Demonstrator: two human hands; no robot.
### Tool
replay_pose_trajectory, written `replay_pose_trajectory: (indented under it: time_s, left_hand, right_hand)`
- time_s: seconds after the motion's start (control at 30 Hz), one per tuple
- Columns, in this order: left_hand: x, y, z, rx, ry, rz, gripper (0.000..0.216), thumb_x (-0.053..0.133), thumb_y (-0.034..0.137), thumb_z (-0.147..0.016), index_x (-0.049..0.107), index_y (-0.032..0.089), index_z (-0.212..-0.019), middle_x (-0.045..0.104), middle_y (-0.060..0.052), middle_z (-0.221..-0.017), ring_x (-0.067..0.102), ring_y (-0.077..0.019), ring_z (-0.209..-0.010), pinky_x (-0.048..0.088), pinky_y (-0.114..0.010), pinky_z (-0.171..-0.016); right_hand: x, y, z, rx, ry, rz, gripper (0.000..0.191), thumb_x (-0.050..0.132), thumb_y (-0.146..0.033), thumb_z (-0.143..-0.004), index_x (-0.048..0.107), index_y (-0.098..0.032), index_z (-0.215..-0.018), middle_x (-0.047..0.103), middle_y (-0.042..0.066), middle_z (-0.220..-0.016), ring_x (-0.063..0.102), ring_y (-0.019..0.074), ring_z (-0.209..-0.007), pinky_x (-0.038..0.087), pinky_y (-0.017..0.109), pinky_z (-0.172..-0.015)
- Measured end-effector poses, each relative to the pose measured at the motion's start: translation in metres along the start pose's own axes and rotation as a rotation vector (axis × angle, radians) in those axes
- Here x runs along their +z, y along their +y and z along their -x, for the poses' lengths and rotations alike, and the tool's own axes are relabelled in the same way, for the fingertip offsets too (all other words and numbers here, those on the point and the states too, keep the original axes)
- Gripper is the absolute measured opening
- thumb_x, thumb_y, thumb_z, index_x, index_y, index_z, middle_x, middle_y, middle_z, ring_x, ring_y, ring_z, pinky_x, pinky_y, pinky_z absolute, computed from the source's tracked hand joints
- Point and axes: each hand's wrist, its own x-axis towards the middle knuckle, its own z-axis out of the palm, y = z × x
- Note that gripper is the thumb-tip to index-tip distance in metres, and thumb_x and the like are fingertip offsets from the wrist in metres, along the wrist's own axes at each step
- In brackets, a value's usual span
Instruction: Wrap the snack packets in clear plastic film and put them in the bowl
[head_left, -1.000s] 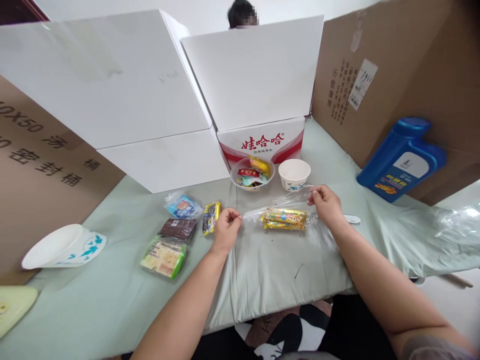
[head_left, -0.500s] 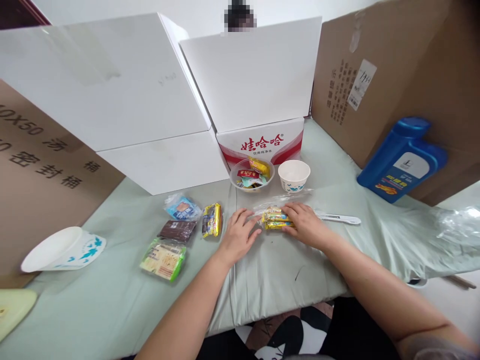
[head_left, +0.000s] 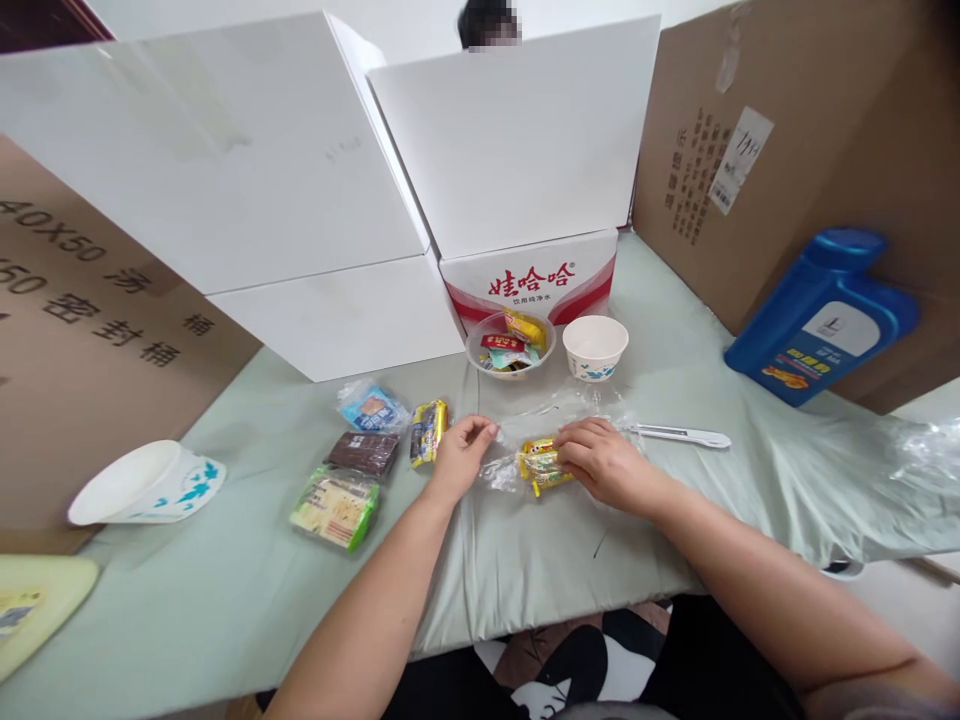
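the left hand (head_left: 459, 455) had its grip pinched together on the loose end of the clear wrap (head_left: 496, 473). the right hand (head_left: 604, 465) lay over the yellow snack bars (head_left: 538, 466) inside that wrap, fingers curled down on them; whether that grip was clamped could not be told. the bundle sat on the green tabletop (head_left: 540, 560), near the paper bowl (head_left: 595, 347).

Glossy foil snack packets (head_left: 541, 466), clear film
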Motion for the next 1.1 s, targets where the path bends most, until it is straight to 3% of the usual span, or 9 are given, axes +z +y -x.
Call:
replay_pose_trajectory:
  time_s: [0.17, 0.27, 0.43, 0.57, 0.63, 0.73, 0.83, 0.97, 1.1]
  left_hand:
    - [-0.001, 0.001, 0.000, -0.055, 0.053, 0.091, 0.040, 0.061, 0.058, -0.074, 0.053, 0.019, -0.078, 0.057, 0.004, -0.055, 0.051, -0.0109, -0.043, 0.042, -0.022, -0.044]
    - [-0.001, -0.001, -0.001, -0.075, 0.077, 0.096, 0.040, 0.064, 0.057, -0.073, 0.052, 0.019, -0.077, 0.052, 0.007, -0.050, 0.041, -0.0079, -0.034, 0.031, -0.019, -0.035]
    - [-0.004, -0.007, -0.005, -0.072, 0.127, 0.044, 0.032, 0.064, 0.049, -0.076, 0.055, 0.018, -0.077, 0.051, 0.007, -0.049, 0.038, -0.0069, -0.032, 0.027, -0.019, -0.033]
    - [-0.008, -0.004, -0.005, -0.031, 0.216, -0.026, 0.022, 0.062, 0.039, -0.077, 0.057, 0.018, -0.082, 0.056, 0.003, -0.062, 0.046, -0.0092, -0.044, 0.038, -0.021, -0.042]
    - [-0.010, 0.004, 0.000, 0.103, 0.327, -0.141, 0.019, 0.063, 0.033, -0.077, 0.060, 0.018, -0.087, 0.060, -0.002, -0.079, 0.054, -0.0125, -0.061, 0.046, -0.025, -0.055]
    - [-0.012, 0.019, 0.013, 0.480, 0.450, -0.388, 0.013, 0.062, 0.025, -0.080, 0.061, 0.018, -0.091, 0.061, -0.006, -0.093, 0.058, -0.0182, -0.085, 0.049, -0.032, -0.075]
    - [-0.006, 0.030, 0.027, 0.691, 0.185, -0.457, 0.007, 0.057, 0.019, -0.085, 0.061, 0.020, -0.091, 0.063, -0.003, -0.086, 0.059, -0.0161, -0.081, 0.050, -0.030, -0.074]
    - [0.010, 0.031, 0.037, 0.652, -0.301, -0.476, 0.013, 0.057, 0.023, -0.090, 0.062, 0.021, -0.101, 0.068, -0.004, -0.090, 0.062, -0.0156, -0.081, 0.052, -0.029, -0.076]
    - [0.022, 0.035, 0.045, 0.582, -0.417, -0.622, 0.053, 0.073, 0.046, -0.076, 0.058, 0.022, -0.121, 0.064, -0.010, -0.115, 0.057, -0.0272, -0.108, 0.048, -0.044, -0.093]
  right_hand:
    - [-0.009, -0.011, -0.001, -0.041, -0.050, -0.005, 0.023, 0.040, -0.014, -0.096, 0.061, -0.017, -0.089, 0.067, 0.010, -0.091, 0.058, 0.0201, -0.086, 0.045, 0.034, -0.078]
    - [-0.020, -0.017, 0.000, -0.078, -0.180, -0.077, 0.022, 0.041, -0.013, -0.094, 0.062, -0.017, -0.091, 0.066, 0.008, -0.088, 0.059, 0.0183, -0.083, 0.044, 0.031, -0.076]
    - [-0.040, -0.023, 0.009, -0.057, -0.587, -0.244, 0.017, 0.067, -0.021, -0.079, 0.070, -0.022, -0.096, 0.071, 0.003, -0.094, 0.063, 0.0190, -0.090, 0.045, 0.029, -0.079]
    - [-0.051, -0.028, 0.015, 0.098, -0.698, -0.237, 0.030, 0.072, -0.034, -0.075, 0.073, -0.025, -0.104, 0.073, 0.002, -0.091, 0.066, 0.0204, -0.084, 0.046, 0.029, -0.074]
    - [-0.056, -0.030, 0.017, 0.130, -0.707, -0.225, 0.033, 0.072, -0.034, -0.074, 0.073, -0.025, -0.107, 0.074, 0.003, -0.092, 0.067, 0.0214, -0.085, 0.046, 0.029, -0.074]
    - [-0.064, -0.032, 0.021, 0.109, -0.695, -0.279, 0.034, 0.070, -0.034, -0.077, 0.072, -0.024, -0.109, 0.074, 0.005, -0.097, 0.067, 0.0226, -0.090, 0.046, 0.030, -0.079]
    - [-0.076, -0.033, 0.024, 0.052, -0.725, -0.457, 0.029, 0.064, -0.033, -0.083, 0.071, -0.024, -0.110, 0.075, 0.003, -0.094, 0.068, 0.0178, -0.083, 0.046, 0.026, -0.073]
    - [-0.083, -0.031, 0.021, 0.059, -0.781, -0.506, 0.026, 0.064, -0.029, -0.084, 0.071, -0.022, -0.108, 0.075, 0.000, -0.084, 0.066, 0.0132, -0.069, 0.044, 0.022, -0.063]
    - [-0.069, -0.026, 0.014, 0.200, -0.483, -0.180, 0.017, 0.052, -0.025, -0.092, 0.068, -0.020, -0.096, 0.073, 0.003, -0.086, 0.066, 0.0157, -0.075, 0.043, 0.024, -0.067]
